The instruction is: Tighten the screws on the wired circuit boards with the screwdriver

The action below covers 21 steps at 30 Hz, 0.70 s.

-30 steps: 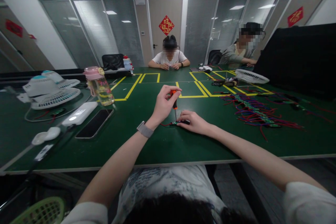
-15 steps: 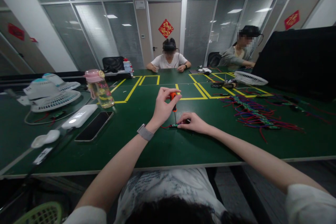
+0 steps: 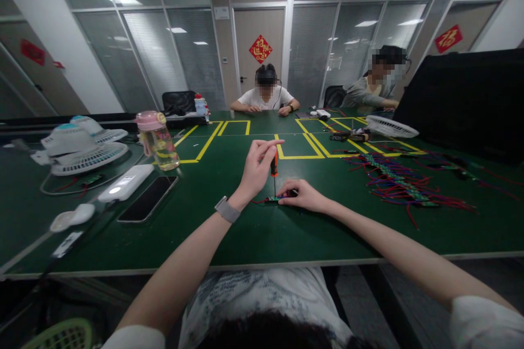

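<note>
On the green tabletop [image 3: 254, 245] lies a small circuit board [image 3: 271, 200], its right end pinched by the right hand [image 3: 305, 195]; above it, the left hand [image 3: 256, 168] grips an upright screwdriver [image 3: 274, 170] by its handle, blade down at the board.

Twelve being straight ahead, I see the left arm [image 3: 192, 263] reaching toward one o'clock, the left hand [image 3: 257, 166] raised, fingers curled in a grip, one stretched toward three. The right arm [image 3: 385, 242] angles toward ten, the right hand [image 3: 305, 196] low, fingertips bunched toward nine.
</note>
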Available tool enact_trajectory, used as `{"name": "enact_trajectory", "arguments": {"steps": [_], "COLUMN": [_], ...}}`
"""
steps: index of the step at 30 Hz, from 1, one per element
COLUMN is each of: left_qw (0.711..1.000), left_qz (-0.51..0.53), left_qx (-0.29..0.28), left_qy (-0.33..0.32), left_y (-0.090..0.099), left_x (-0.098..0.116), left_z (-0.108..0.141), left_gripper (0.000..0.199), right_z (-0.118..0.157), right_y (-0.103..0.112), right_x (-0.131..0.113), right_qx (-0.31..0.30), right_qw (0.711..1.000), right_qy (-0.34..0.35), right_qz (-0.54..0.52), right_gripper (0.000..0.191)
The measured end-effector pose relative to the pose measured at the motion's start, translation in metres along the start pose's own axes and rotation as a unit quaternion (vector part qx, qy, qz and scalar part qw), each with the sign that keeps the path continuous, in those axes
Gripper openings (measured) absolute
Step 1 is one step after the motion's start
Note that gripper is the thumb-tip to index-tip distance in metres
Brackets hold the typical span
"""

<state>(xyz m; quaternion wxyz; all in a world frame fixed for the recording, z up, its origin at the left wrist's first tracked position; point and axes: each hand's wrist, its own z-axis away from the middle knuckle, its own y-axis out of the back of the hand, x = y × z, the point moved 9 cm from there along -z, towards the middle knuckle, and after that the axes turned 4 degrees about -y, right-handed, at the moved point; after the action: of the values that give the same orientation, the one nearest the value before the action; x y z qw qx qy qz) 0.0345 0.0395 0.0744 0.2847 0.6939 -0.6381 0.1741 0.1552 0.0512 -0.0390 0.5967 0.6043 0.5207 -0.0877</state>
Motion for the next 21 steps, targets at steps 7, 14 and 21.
{"name": "enact_trajectory", "arguments": {"steps": [7,14,21], "left_qw": [0.997,1.000,0.999], "left_qz": [0.063,0.014,0.036], "left_qx": [-0.018,-0.003,0.004], "left_qy": [0.038,0.001,0.009], "left_y": [-0.007,-0.002,-0.002], "left_x": [-0.010,-0.001,-0.002], "left_z": [0.002,0.002,0.002], "left_gripper": [0.026,0.027,0.021], "right_z": [-0.001,-0.001,0.000], "right_y": [-0.001,-0.002,-0.001], "right_x": [0.002,0.001,-0.001], "right_qx": [-0.002,-0.002,-0.005], "right_qw": [1.000,1.000,1.000], "right_qy": [0.002,0.005,0.008], "right_qz": [0.007,0.006,-0.001], "right_gripper": [0.027,0.031,0.028]}}
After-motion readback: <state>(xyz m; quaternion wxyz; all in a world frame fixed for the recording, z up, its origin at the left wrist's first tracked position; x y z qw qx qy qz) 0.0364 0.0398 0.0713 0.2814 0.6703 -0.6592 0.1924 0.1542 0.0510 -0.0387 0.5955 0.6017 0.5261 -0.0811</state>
